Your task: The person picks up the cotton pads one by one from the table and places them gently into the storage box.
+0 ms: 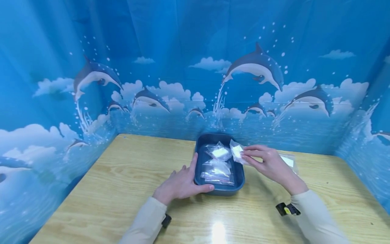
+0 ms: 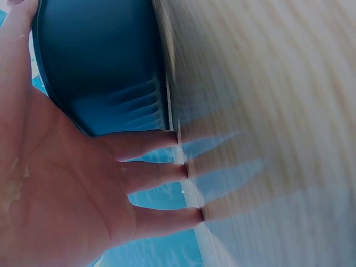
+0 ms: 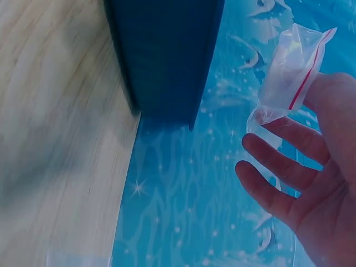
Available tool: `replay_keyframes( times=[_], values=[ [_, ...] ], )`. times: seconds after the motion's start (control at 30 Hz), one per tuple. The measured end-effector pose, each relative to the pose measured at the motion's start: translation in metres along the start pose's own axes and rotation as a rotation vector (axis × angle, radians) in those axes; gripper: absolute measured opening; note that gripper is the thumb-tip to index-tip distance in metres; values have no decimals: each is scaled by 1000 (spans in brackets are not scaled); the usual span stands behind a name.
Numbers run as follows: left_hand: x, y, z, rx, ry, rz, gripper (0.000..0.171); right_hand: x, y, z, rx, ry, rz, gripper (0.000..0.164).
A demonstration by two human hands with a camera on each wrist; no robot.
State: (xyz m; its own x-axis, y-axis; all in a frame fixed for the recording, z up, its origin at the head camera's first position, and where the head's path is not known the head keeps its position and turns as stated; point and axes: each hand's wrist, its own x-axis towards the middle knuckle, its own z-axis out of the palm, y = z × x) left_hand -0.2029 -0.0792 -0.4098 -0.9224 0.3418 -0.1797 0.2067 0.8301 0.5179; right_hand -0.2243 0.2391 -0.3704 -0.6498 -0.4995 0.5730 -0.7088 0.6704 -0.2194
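A dark blue rectangular bin (image 1: 228, 191) stands on the table, with several clear zip bags (image 1: 217, 169) lying inside it. My left hand (image 1: 182, 183) rests along the bin's left side, thumb at the front rim. In the left wrist view its fingers (image 2: 161, 222) are straight and spread, their tips touching the tabletop. Over the bin's right rim, my right hand (image 1: 269, 164) pinches a small clear zip bag (image 1: 236, 151) with a white piece inside. The right wrist view shows this bag's red seal line, held between thumb and index finger; the other fingers stay loosely extended.
Another clear zip bag (image 1: 287, 160) with a white piece lies on the wooden table (image 1: 137, 162), partly behind my right hand. A blue curtain (image 1: 182, 67) printed with dolphins hangs along the table's back and sides.
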Motion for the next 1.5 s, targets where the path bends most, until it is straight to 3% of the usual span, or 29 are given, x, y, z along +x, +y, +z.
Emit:
replay_keyframes(
  times=[0.33, 0.57, 0.7, 0.97, 1.2, 1.5],
  values=[
    [2, 1, 3, 18, -1, -10, 128, 23, -18, 21, -62, -118, -11, 17],
    [1, 0, 2, 20, 3, -2, 127, 35, -18, 42, -137, -186, -50, 14],
    [1, 0, 3, 18, -2, -2, 127, 36, -19, 51, -189, -253, -28, 15],
    [1, 1, 0, 27, 1, -2, 127, 36, -24, 56, -239, -322, 11, 20],
    [2, 1, 1, 30, -2, -9, 127, 34, -27, 57, -271, -370, 19, 35],
    [-1, 2, 0, 20, -3, 5, 126, 34, -29, 58, -288, -397, 17, 46]
  ],
)
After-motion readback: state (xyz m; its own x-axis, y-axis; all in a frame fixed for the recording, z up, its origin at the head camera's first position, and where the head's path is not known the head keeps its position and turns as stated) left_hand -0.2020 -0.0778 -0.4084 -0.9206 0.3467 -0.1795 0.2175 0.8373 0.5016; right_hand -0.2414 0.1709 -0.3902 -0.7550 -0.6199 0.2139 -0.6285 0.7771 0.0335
